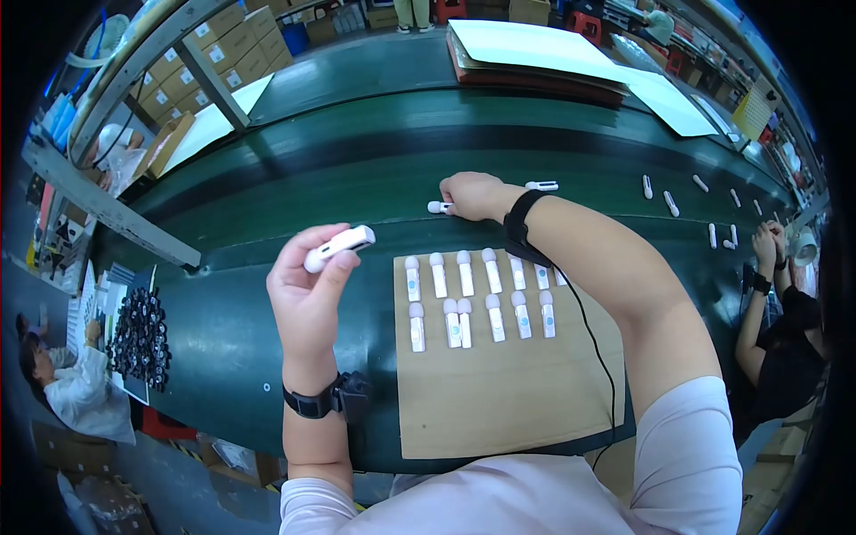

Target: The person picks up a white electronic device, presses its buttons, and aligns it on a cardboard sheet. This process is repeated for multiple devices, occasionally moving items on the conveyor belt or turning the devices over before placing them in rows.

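Stacked cardboard boxes (234,55) fill the upper left of the frame, behind a long dark-green work surface (357,160) that curves across the view, with a pile of white sheets (544,49) at the top. Left of centre, the left hand (308,272) is raised and grips a white round-headed wand (343,247) between thumb and fingers, its squared end pointing up and to the right. Near the middle of the frame, the right hand (474,195) is closed around the end of a second wand (438,207), whose rounded head points left; whether it touches the surface cannot be told. Below, a brown cardboard sheet (508,401) bears two rows of similar wands (495,318), heads toward the top of the frame, the back row partly covered by the right forearm. More wands (670,203) lie scattered at the upper right, near a co-worker's hands (769,245). Black parts (140,334) are heaped at the left, beside a person in white (85,392).
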Tool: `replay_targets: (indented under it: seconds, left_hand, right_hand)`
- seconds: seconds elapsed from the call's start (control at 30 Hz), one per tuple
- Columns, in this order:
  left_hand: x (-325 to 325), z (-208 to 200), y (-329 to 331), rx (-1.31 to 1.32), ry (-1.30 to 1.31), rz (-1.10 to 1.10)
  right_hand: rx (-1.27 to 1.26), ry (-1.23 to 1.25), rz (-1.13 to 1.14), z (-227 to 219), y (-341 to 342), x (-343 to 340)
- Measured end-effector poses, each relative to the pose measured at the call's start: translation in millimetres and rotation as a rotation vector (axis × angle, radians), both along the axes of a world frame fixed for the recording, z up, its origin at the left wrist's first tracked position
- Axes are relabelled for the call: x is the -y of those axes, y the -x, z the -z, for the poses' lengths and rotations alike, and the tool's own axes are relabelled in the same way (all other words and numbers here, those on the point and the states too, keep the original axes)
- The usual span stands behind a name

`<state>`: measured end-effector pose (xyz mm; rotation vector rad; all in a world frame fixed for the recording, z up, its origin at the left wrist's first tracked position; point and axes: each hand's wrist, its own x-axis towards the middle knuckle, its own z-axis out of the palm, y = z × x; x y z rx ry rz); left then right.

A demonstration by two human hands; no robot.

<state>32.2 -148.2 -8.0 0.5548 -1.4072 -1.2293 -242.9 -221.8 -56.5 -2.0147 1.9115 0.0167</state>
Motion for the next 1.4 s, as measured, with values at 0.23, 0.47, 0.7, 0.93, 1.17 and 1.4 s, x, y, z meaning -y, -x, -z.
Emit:
replay_targets:
  seconds: [0.23,0.47,0.7,0.93,1.17,1.4]
  left_hand:
    - [-6.8,-2.2,2.2,0.018,0.012,0.088]
    - [-39.3,-6.8,5.6,0.168,0.035,0.173]
    - [-88.6,0.3,4.8,0.434,0.094,0.224]
    - [-130.7,20.3,22.2,0.441,0.124,0.305]
    - [-155.3,25.4,45.7,0.279,-0.027,0.399]
    - [-152.3,7.8,55.6,0.219,-0.504,0.532]
  right_hand:
    - [0.431,0.234,0.022,-54.6,-5.4,-59.0]
    - [1.195,0.269,0.193,-61.9,-5.6,-213.2]
    - [1.319,0.451,0.494,-33.2,-15.3,-326.8]
    - [1.248,0.612,0.400,-17.3,-12.9,-343.1]
    - [0.806,0.765,0.088,-34.9,-8.0,-335.7]
    - [0.739,0.554,0.210,-32.5,20.6,-337.4]
